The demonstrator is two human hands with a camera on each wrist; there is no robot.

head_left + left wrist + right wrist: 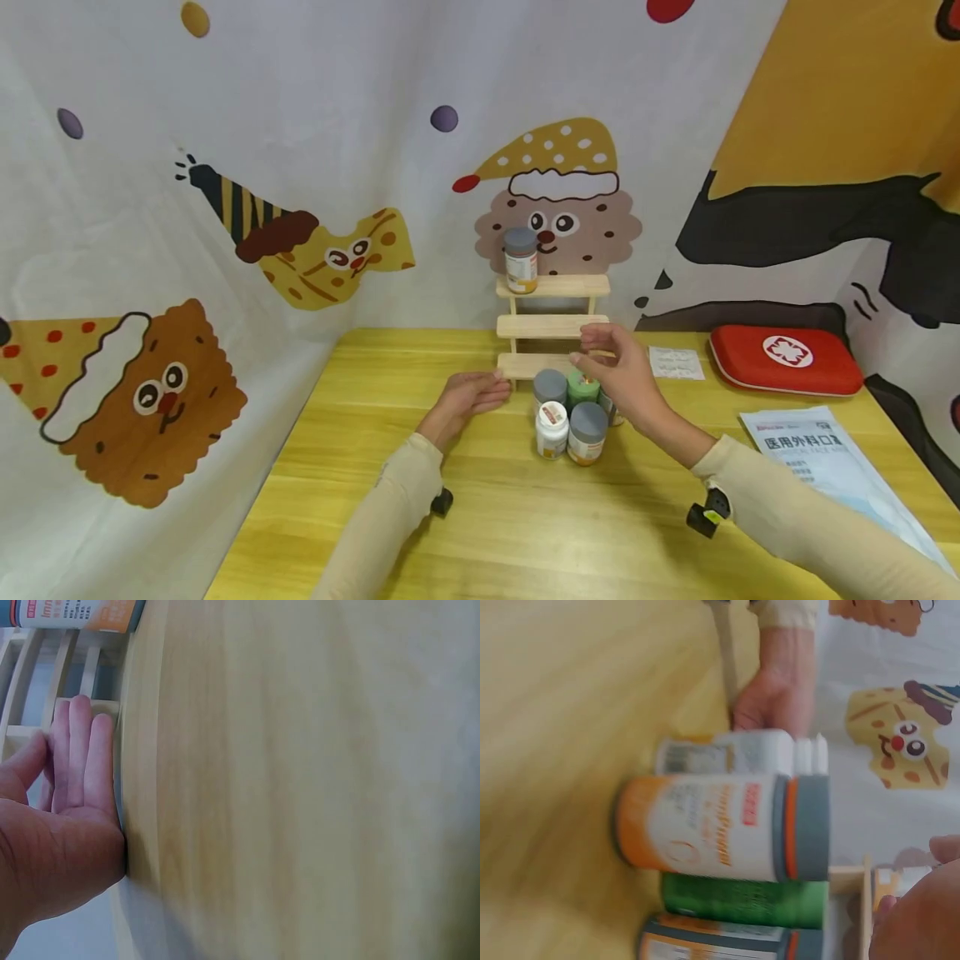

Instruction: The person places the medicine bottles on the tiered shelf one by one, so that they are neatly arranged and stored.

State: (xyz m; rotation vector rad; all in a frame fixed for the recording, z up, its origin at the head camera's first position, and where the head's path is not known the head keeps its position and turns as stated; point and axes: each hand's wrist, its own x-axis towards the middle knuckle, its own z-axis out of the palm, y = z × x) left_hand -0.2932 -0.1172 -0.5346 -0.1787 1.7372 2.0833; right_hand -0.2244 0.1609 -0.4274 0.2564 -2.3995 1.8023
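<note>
1. Left hand (468,397): fingers straight, just left of the rack (546,325).
2. Right hand (624,373): thumb and fingers apart, near its right end.
3. Rack stands on the bench (487,525), top bottle (521,265) upright, clustered bottles (587,435) in front.

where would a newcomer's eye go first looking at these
Probably first to the cartoon-printed cloth behind the table, then to the bright red case at the table's right rear. Next would come the small wooden stand at the middle back, a grey-lidded jar on its top step, and the cluster of bottles in front of it, between the left hand and right hand.
</note>
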